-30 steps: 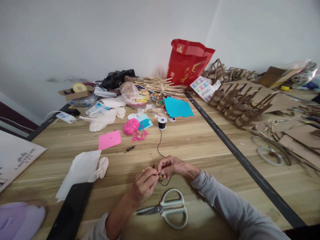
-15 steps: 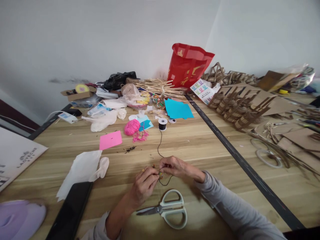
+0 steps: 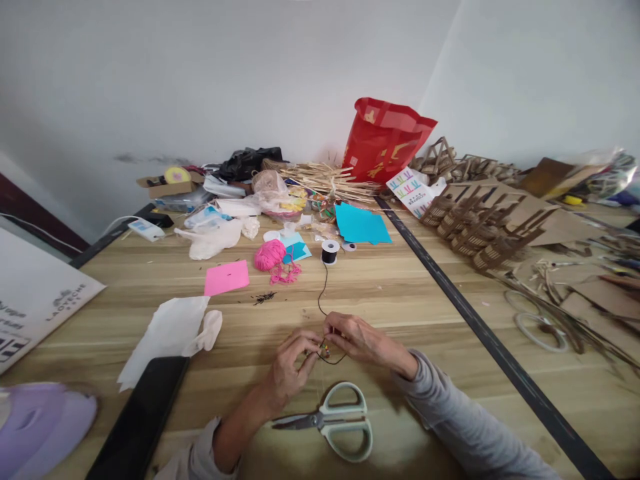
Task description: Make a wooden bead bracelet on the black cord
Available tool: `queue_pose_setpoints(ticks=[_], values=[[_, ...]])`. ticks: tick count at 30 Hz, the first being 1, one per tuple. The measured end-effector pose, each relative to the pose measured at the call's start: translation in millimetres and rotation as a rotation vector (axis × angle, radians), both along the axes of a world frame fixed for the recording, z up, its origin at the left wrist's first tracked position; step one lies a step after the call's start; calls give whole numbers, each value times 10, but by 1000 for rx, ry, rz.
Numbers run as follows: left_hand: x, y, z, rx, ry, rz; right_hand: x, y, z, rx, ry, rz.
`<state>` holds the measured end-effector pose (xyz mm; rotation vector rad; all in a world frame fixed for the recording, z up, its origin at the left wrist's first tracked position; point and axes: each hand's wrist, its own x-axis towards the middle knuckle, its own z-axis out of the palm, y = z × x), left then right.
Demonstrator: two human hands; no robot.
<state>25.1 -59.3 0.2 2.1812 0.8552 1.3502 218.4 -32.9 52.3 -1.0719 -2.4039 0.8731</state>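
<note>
Two hands meet low at the centre of the surface: my left hand and right hand, fingertips pressed together, pinching small beads on black cord. The cord runs up to a spool standing well apart. I judge the step to be threading or seating a bead; the beads are too small to tell how many. Next move calls for a steady pinch and slack cord. Scissors lie just below the hands, blades shut. A phone and white tissue sit left; pink yarn and pink paper lie beyond. Nothing blocks the cord's path.
</note>
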Motion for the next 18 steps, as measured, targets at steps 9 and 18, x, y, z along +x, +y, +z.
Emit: queue_pose_setpoints(ticks=[9, 18], values=[[35, -26, -29, -135, -4, 24, -41, -120, 12, -13, 7, -35], [32, -48, -24, -48, 74, -3, -92, -165, 41, -425, 88, -4]])
